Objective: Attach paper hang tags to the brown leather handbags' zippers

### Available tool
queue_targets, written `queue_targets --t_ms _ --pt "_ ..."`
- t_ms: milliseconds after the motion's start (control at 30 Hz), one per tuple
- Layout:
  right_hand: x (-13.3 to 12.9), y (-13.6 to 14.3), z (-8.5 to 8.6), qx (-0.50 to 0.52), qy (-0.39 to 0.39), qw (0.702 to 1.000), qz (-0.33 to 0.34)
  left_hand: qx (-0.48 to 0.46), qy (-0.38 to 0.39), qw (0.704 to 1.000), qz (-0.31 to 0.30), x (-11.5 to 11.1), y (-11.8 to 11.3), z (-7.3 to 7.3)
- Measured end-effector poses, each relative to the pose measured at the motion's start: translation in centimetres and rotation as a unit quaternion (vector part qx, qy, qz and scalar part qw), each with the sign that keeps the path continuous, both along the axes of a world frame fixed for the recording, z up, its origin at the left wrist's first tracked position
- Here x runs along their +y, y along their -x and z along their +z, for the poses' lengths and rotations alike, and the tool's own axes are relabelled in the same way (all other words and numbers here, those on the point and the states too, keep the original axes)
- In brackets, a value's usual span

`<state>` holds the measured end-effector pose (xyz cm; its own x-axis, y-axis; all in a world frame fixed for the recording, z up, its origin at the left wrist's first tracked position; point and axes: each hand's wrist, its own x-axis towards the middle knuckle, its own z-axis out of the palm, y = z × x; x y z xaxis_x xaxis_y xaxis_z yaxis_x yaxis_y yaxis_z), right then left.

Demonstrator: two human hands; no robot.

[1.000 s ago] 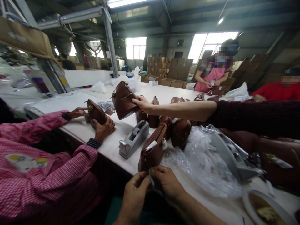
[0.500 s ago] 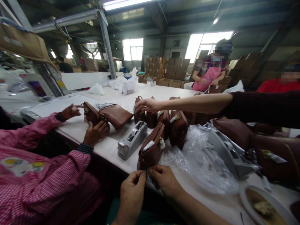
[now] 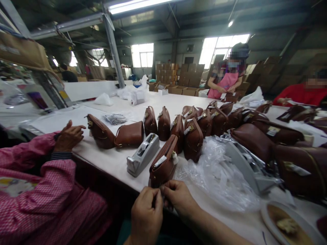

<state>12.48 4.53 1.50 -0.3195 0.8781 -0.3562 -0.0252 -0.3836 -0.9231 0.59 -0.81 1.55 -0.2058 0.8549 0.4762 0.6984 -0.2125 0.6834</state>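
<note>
At the near edge of the table, my left hand (image 3: 146, 213) is closed in a pinch. My right hand (image 3: 179, 198) pinches close against it, and fingertips of both meet. Whatever they hold is too small and hidden to name. Just beyond my fingers stands a brown leather bag (image 3: 163, 164) with a zip along its top, a white wrapped pull and a small white tag. I cannot tell whether my fingers touch it. Left of this bag sits a grey tape dispenser (image 3: 143, 154). Crumpled clear plastic (image 3: 217, 175) lies to its right.
Several brown bags (image 3: 193, 139) stand in rows beyond. A second tape dispenser (image 3: 246, 166) and a round dish (image 3: 272, 221) are at right. A co-worker's hands (image 3: 68, 136) are at left near a leaning bag (image 3: 99, 132). Another person in a pink apron (image 3: 224, 83) works across the table.
The arm that reached across from the right is gone from view. The co-worker at left has let go of the bag and drawn both hands back together. My hands stay pinched in nearly the same place.
</note>
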Motion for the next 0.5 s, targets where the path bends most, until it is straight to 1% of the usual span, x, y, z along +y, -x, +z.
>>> queue_targets --t_ms 100,200,333,500 --pt "0.0 0.1 -0.4 0.065 0.039 0.997 -0.002 0.097 -0.077 0.992 -0.024 -0.1 0.0 -0.5" --pt "0.0 0.2 -1.0 0.128 0.078 0.988 -0.019 0.14 -0.116 0.982 -0.041 -0.2 0.0 -0.8" --pt "-0.3 0.2 -1.8 0.187 0.097 0.977 -0.025 0.139 -0.125 0.981 -0.055 -0.2 0.2 -1.2" --pt "-0.5 -0.2 -2.0 0.261 0.106 0.96 0.008 0.141 -0.102 0.983 -0.061 -0.1 0.8 -1.6"
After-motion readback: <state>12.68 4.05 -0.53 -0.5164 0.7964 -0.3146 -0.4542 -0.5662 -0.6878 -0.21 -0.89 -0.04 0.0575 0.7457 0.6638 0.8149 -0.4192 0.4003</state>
